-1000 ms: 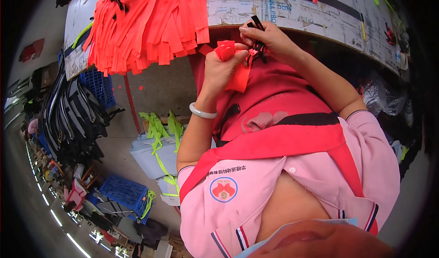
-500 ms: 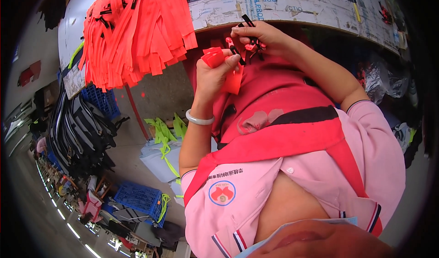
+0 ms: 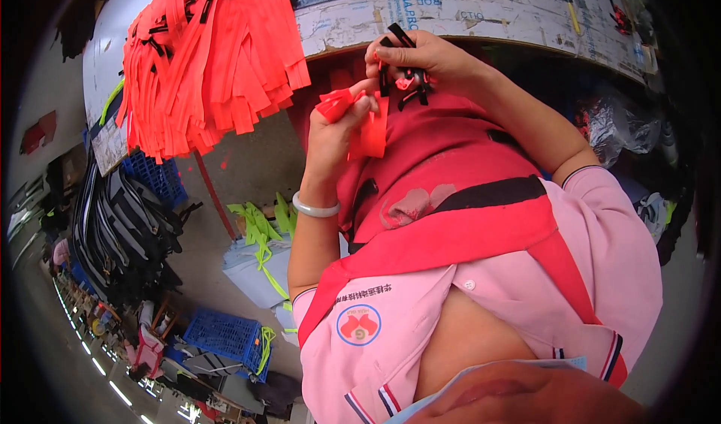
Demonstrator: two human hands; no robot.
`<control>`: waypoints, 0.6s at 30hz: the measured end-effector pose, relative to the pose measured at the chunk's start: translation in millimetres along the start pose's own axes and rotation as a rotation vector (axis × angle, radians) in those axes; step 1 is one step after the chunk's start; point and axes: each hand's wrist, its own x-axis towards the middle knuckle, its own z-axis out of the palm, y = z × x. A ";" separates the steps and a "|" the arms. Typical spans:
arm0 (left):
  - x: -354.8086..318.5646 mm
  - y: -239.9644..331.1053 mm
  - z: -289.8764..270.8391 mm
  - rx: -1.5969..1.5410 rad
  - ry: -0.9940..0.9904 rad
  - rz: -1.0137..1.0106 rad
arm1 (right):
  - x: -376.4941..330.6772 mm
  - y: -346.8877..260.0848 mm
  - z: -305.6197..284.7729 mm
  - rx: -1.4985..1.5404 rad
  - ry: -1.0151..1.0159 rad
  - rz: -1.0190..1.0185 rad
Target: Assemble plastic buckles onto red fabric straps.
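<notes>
Orange-red strip (image 3: 372, 135): it is hanging folded in the left hand, bunched above the thumb, its flat end dropping in front of the red apron (image 3: 443, 142).
Left hand (image 3: 332, 132): its thumb and fingers are clamping on that strip.
Black tab (image 3: 384, 81): it is standing between the hands, its lower end just beside the strip; whether the two are joined, I cannot tell.
Right hand (image 3: 435, 57): it is gripping a cluster of black pieces (image 3: 402, 36) with orange-red bits among them, its fingertips meeting the tab's upper end.
Just changed: half a second ago the tab was leaning by the left thumb, apart from the right fingers; now they are reaching it, so both hands are seemingly working at one spot.
Bench edge (image 3: 353, 48): it is running just beyond the right hand, limiting outward movement.
Hanging strips (image 3: 214, 67): they are spilling over the bench's left part, leaving a gap beside the left hand.
Nearer the body: the apron's front is leaving room below both hands.
</notes>
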 end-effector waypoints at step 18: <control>-3.3 -3.6 0.7 0.265 0.068 -0.005 | -21.3 6.1 22.2 -0.477 0.089 -0.223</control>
